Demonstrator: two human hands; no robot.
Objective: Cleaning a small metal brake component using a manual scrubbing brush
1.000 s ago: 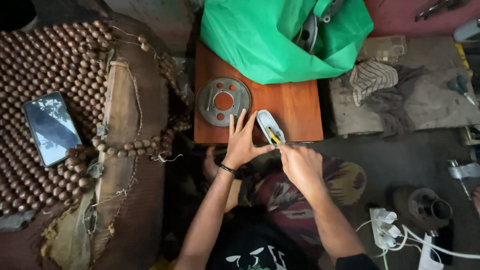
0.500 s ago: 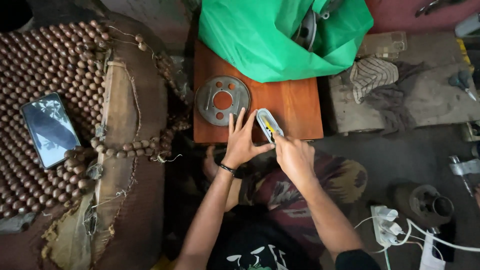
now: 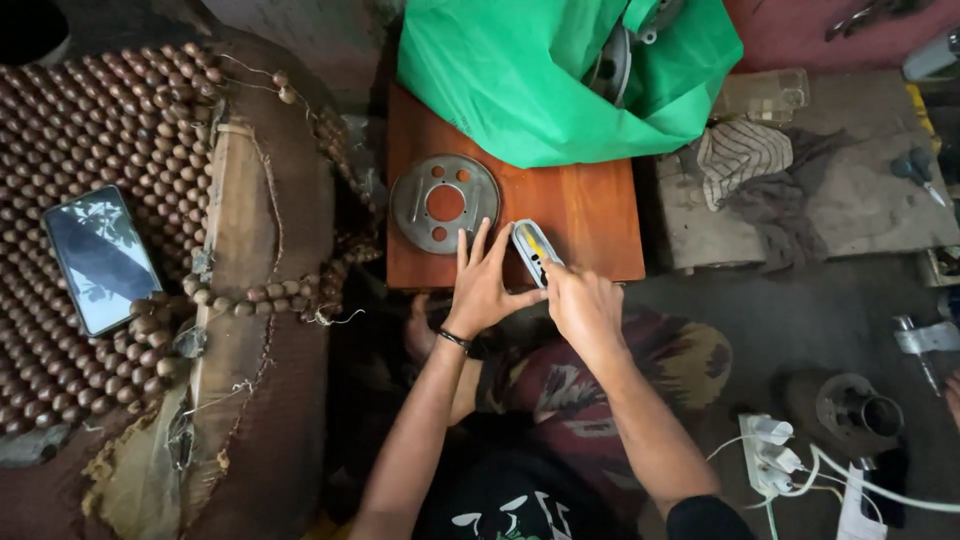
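My left hand (image 3: pixel 485 285) lies flat with fingers spread on the front edge of a small wooden table (image 3: pixel 590 215). Its fingertips touch the rim of a round grey metal disc (image 3: pixel 444 203) with several holes. My right hand (image 3: pixel 582 305) grips a small oval grey tool with a yellow stripe (image 3: pixel 532 250), pressing it against the table's front edge beside my left thumb. A black band circles my left wrist.
A green plastic bag (image 3: pixel 540 75) holding a metal part covers the table's back. A phone (image 3: pixel 100 258) lies on a brown beaded seat cover (image 3: pixel 110 130) to the left. At the right are a striped cloth (image 3: pixel 735 150), a power strip (image 3: pixel 770 455) with white cables, and a metal cylinder (image 3: pixel 850 410).
My right hand has slid slightly left and closer to my left hand, keeping the oval tool at the table edge. My left hand and the disc stay put.
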